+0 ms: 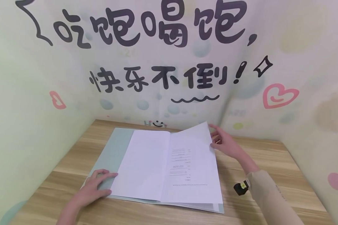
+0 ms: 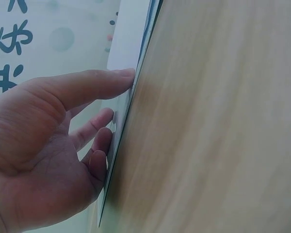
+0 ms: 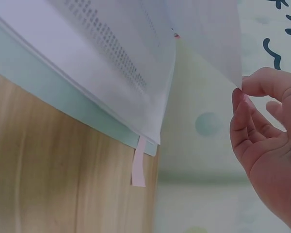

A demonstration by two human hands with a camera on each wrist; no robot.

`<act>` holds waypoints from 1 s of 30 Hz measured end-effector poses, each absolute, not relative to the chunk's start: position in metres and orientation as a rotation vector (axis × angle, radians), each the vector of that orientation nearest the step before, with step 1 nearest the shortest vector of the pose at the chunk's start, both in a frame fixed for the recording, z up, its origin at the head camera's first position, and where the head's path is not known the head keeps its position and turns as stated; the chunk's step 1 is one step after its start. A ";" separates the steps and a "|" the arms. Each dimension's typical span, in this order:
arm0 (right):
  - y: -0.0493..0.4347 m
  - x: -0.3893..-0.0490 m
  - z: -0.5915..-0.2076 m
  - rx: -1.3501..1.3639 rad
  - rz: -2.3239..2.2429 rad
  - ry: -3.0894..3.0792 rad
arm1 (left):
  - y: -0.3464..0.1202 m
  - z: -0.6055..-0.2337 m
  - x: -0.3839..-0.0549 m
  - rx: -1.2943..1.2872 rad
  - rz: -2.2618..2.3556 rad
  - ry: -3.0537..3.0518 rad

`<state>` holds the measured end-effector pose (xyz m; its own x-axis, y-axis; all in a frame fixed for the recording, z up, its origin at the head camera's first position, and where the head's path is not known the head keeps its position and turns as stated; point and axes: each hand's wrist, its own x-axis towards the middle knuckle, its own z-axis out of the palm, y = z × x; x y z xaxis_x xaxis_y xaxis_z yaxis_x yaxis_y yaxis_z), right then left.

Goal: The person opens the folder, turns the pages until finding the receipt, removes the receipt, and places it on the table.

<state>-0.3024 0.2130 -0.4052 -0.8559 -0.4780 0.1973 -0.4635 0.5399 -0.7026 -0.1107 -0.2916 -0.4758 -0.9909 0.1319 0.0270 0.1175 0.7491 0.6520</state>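
A book with a pale green cover [image 1: 119,142] lies spread on the table, white pages on both sides. Its left page [image 1: 143,162] is blank; the right-hand page [image 1: 202,165] carries printed lines that appear upside down in the head view. My right hand [image 1: 226,143] pinches this page's far right corner between thumb and fingers, raising it above the pages beneath, as the right wrist view also shows. My left hand [image 1: 91,189] rests at the book's left side, fingers spread over the cover flap, the thumb [image 2: 121,80] touching its near edge.
A pink ribbon or strip [image 3: 138,167] sticks out from the book's corner. The wood-grain table [image 1: 259,150] meets a patterned wall covering [image 1: 146,56] with large black lettering behind the book. A small black device [image 1: 240,188] sits at the right sleeve's cuff.
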 end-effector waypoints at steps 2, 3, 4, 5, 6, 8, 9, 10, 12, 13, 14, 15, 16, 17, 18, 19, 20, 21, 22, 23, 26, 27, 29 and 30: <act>0.210 -0.303 -0.401 -0.833 -1.211 2.760 | -0.292 -0.476 -0.110 0.203 1.096 2.912; 0.208 -0.302 -0.399 -0.825 -1.193 2.769 | -0.292 -0.476 -0.110 0.202 1.099 2.912; 0.206 -0.302 -0.396 -0.817 -1.174 2.779 | -0.292 -0.476 -0.109 0.200 1.098 2.912; 0.205 -0.302 -0.394 -0.809 -1.156 2.786 | -0.292 -0.476 -0.109 0.201 1.101 2.912; 0.203 -0.302 -0.392 -0.796 -1.138 2.793 | -0.292 -0.475 -0.109 0.202 1.102 2.913; 0.201 -0.301 -0.388 -0.779 -1.110 2.802 | -0.292 -0.476 -0.109 0.211 1.099 2.918; 0.200 -0.302 -0.386 -0.772 -1.104 2.800 | -0.292 -0.476 -0.109 0.212 1.095 2.922; 0.199 -0.302 -0.385 -0.762 -1.102 2.797 | -0.292 -0.476 -0.109 0.214 1.091 2.926; 0.197 -0.303 -0.381 -0.754 -1.095 2.786 | -0.292 -0.476 -0.109 0.212 1.088 2.930; 0.196 -0.303 -0.379 -0.762 -1.089 2.785 | -0.292 -0.476 -0.109 0.211 1.085 2.934; 0.195 -0.304 -0.377 -0.772 -1.080 2.785 | -0.292 -0.476 -0.109 0.213 1.085 2.935; 0.193 -0.305 -0.375 -0.787 -1.072 2.786 | -0.292 -0.476 -0.108 0.208 1.087 2.933; 0.192 -0.307 -0.374 -0.823 -1.063 2.786 | -0.292 -0.476 -0.108 0.209 1.087 2.933; 0.191 -0.308 -0.372 -0.859 -1.050 2.789 | -0.292 -0.476 -0.108 0.209 1.087 2.933; 0.190 -0.309 -0.370 -0.900 -1.043 2.788 | -0.292 -0.476 -0.108 0.210 1.087 2.933; 0.188 -0.309 -0.367 -0.931 -1.041 2.783 | -0.292 -0.476 -0.108 0.210 1.085 2.933; 0.186 -0.310 -0.365 -0.957 -1.039 2.772 | -0.292 -0.476 -0.108 0.209 1.086 2.931; 0.184 -0.310 -0.362 -0.982 -1.041 2.760 | -0.292 -0.476 -0.108 0.206 1.089 2.929; 0.181 -0.310 -0.360 -1.006 -1.042 2.744 | -0.292 -0.476 -0.108 0.203 1.091 2.925; 0.178 -0.311 -0.358 -1.022 -1.046 2.729 | -0.292 -0.476 -0.108 0.201 1.096 2.922; 0.165 -0.312 -0.352 -1.057 -1.054 2.681 | -0.292 -0.475 -0.109 0.198 1.108 2.913; 0.160 -0.312 -0.351 -1.063 -1.057 2.670 | -0.292 -0.475 -0.109 0.198 1.110 2.912; 0.147 -0.313 -0.348 -1.057 -1.069 2.642 | -0.292 -0.475 -0.109 0.198 1.113 2.911; 0.141 -0.313 -0.347 -1.045 -1.069 2.633 | -0.292 -0.474 -0.109 0.199 1.115 2.910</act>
